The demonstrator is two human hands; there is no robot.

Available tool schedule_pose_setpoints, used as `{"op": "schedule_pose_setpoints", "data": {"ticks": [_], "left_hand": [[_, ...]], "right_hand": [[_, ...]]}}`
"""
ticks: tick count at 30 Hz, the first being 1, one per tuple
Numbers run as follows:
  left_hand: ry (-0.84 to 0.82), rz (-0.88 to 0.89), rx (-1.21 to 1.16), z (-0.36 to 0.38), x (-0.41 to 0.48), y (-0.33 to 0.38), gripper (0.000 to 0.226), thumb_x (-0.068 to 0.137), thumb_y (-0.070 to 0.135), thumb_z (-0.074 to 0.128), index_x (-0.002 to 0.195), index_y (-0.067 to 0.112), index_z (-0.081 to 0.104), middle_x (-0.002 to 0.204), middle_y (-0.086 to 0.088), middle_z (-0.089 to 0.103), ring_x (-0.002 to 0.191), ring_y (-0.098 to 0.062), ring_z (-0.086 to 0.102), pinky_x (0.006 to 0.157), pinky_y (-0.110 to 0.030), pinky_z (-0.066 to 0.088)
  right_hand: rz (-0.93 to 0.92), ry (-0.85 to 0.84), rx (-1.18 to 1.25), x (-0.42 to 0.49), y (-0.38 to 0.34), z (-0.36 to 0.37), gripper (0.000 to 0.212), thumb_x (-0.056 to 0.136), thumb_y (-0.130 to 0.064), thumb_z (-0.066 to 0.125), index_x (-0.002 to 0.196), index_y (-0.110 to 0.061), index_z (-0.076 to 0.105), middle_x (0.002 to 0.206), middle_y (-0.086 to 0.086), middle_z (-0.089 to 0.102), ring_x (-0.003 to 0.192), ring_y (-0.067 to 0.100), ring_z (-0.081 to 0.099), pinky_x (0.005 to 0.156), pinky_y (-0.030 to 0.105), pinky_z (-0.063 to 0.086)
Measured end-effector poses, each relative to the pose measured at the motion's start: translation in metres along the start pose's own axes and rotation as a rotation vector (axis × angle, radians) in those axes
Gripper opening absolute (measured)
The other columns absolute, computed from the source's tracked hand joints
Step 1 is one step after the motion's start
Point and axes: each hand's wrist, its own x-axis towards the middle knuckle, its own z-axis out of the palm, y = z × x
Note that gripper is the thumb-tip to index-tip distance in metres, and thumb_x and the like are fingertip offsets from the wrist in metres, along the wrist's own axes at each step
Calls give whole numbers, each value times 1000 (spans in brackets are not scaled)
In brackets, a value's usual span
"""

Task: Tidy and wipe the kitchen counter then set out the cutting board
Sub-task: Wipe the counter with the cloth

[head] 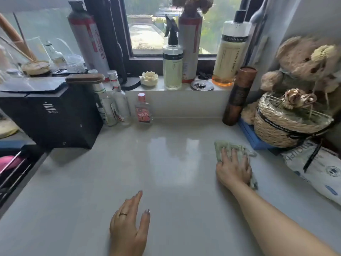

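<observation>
The right hand lay flat, fingers spread, pressing a green cloth onto the bench at its right side. The cloth was bunched under the palm, with an edge showing beyond the fingertips and another near the wrist. The left hand was open and empty at the near centre, fingers loosely extended; whether it touched the surface or hovered just above could not be settled from this angle.

The unwiped ground, by my judgement, lay to the left and toward the person from the cloth, so the coming stroke would run across the bench's width, and the right hand was the one placed to make it. The centre was bare and reflective.

Obstructions stood at the margins. A basket on a blue box sat just beyond the cloth to the right, with a brown tube behind it. Small bottles lined the back wall, and a black box occupied the left rear. A white bag lay along the right edge.

No cutting board could be identified in view; that step appeared not yet begun.
</observation>
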Motion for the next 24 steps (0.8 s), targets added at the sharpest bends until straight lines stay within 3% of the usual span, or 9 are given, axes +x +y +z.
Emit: {"op": "schedule_pose_setpoints", "data": {"ticks": [4, 7, 10, 12, 14, 15, 19, 21, 24], "left_hand": [[-10, -44, 60, -6, 19, -20, 64, 72, 45, 36, 123, 13, 55, 128, -13, 58, 126, -33, 47, 104, -50, 30], [105, -38, 161, -8, 42, -33, 64, 69, 45, 33, 111, 8, 64, 112, -22, 66, 113, -41, 57, 96, -60, 35], [213, -95, 195, -9, 68, -45, 63, 69, 43, 31, 103, 4, 68, 106, -27, 68, 107, -47, 58, 89, -63, 38], [227, -129, 183, -7, 77, -50, 62, 70, 42, 31, 101, 3, 68, 106, -28, 67, 107, -47, 58, 88, -64, 40], [200, -146, 199, -5, 80, -52, 62, 70, 43, 32, 100, 4, 69, 107, -26, 67, 107, -45, 59, 88, -62, 41], [183, -149, 200, -4, 80, -53, 62, 69, 43, 32, 100, 4, 69, 108, -25, 67, 108, -44, 59, 89, -60, 40], [142, -157, 196, -4, 83, -55, 70, 65, 49, 33, 107, 4, 65, 114, -21, 65, 114, -41, 56, 94, -57, 37], [120, -145, 207, -4, 84, -55, 74, 63, 51, 32, 112, 4, 63, 117, -20, 64, 116, -41, 54, 95, -57, 36], [113, -148, 185, -8, 84, -52, 81, 61, 54, 29, 120, 6, 56, 125, -17, 59, 123, -37, 48, 101, -52, 31]], "right_hand": [[-253, 18, -45, -70, -53, 34, 56, 89, -35, 35, 144, -36, 23, 157, -2, 19, 144, 30, 14, 116, 41, 14], [-587, 83, -30, -147, -80, 61, 46, 72, -35, 47, 113, -34, 67, 124, 2, 65, 113, 38, 60, 93, 43, 48], [-657, 42, 107, -154, -74, 63, 40, 62, -35, 50, 95, -39, 73, 107, -6, 73, 103, 32, 66, 76, 37, 56], [-558, 48, 94, -119, -57, 45, 53, 61, -38, 42, 107, -38, 69, 121, -5, 67, 111, 31, 62, 91, 26, 48], [-362, 146, -48, -61, -35, 30, 58, 80, -37, 27, 136, -37, 42, 151, -2, 35, 138, 26, 33, 115, 27, 16], [-217, 123, -61, -29, -27, 21, 55, 88, -37, 24, 143, -36, 26, 157, -3, 19, 144, 25, 16, 118, 32, 5], [155, 40, 8, 54, -65, 7, 53, 94, -34, 23, 146, -35, 13, 159, -5, 5, 144, 33, 0, 119, 42, 2], [94, 0, 7, 60, -111, 21, 54, 93, -33, 26, 145, -36, 13, 159, -6, 6, 143, 36, 0, 117, 44, 5], [-262, -23, -26, 22, -180, 65, 60, 89, -33, 36, 146, -34, 15, 159, -4, 10, 143, 37, 1, 116, 44, 8]]}}
